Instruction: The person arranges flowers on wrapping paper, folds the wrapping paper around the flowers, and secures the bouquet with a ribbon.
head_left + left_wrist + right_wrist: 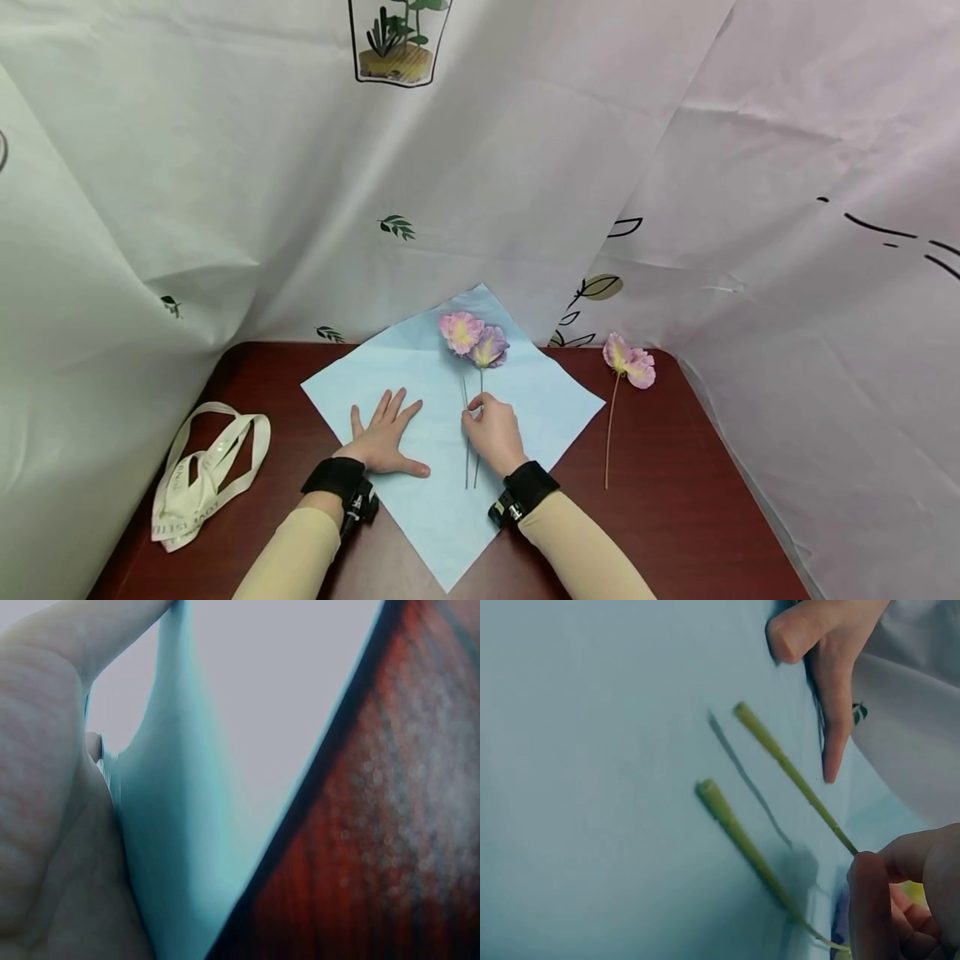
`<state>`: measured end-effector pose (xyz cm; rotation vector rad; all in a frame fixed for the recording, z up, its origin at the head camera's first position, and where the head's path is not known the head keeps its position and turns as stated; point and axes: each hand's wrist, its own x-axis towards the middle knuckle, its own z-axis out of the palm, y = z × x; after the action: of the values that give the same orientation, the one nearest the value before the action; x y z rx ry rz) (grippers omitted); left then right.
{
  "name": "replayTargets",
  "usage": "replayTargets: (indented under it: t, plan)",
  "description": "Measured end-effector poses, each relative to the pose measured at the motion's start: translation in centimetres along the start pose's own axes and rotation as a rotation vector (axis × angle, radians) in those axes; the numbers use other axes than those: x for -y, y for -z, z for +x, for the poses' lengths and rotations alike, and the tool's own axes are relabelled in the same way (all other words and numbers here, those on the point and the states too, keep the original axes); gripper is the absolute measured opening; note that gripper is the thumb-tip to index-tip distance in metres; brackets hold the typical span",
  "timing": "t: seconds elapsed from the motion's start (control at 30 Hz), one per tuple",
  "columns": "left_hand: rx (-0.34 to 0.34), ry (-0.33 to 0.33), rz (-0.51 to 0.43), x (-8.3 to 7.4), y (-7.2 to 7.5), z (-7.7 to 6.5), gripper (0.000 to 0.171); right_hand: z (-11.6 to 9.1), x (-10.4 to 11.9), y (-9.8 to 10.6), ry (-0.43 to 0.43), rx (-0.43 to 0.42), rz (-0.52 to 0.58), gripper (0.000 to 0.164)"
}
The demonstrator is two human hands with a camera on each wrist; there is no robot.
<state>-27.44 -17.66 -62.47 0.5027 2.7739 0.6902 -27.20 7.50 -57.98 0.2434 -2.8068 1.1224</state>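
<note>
the thing i'd worry about most is the lifted stem [799,781]. the right hand [495,431] has it pinched between thumb and fingertips, its cut end raised off the blue paper [547,408], while a second stem [742,838] lies close beside it. it looks to me like the pink flower [461,333] belongs to the pinched one, though the fingers hide part of the run. that bloom overlaps the purple flower [490,346], both on the upper part of the paper, so a pull or a twist could drag the neighbour askew or catch the petals. such a thin stem could also roll in a light pinch and swing its head round.

the left hand [382,439] is spread wide, palm down on the paper's left side, holding nothing. if it let go, the sheet might slide or curl; the top corner already reaches past the desk [690,492] and against the cloth backdrop [480,167].

on the right, a loose flower [628,362] lies with its stem just beside the paper's corner, where the right sleeve [581,542] could brush it. the cream ribbon [180,504] sits in loose loops beyond the left arm, easy to snag.
</note>
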Motion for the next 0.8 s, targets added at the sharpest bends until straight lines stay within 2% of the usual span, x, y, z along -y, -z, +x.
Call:
replayTargets:
  t: [0.17, 0.5, 0.8]
  plan:
    - [0.000, -0.002, -0.016, -0.11, 0.20, -0.18, 0.136, 0.27, -0.50, -0.03, -0.037, 0.015, -0.027, 0.008]
    - [-0.022, -0.004, 0.004, 0.12, -0.33, 0.11, 0.134, 0.47, -0.63, -0.30, -0.045, 0.026, -0.038, 0.012]
    - [-0.006, 0.001, 0.009, 0.33, -0.14, 0.18, 0.136, 0.42, -0.62, -0.54, -0.041, 0.045, -0.051, 0.013]
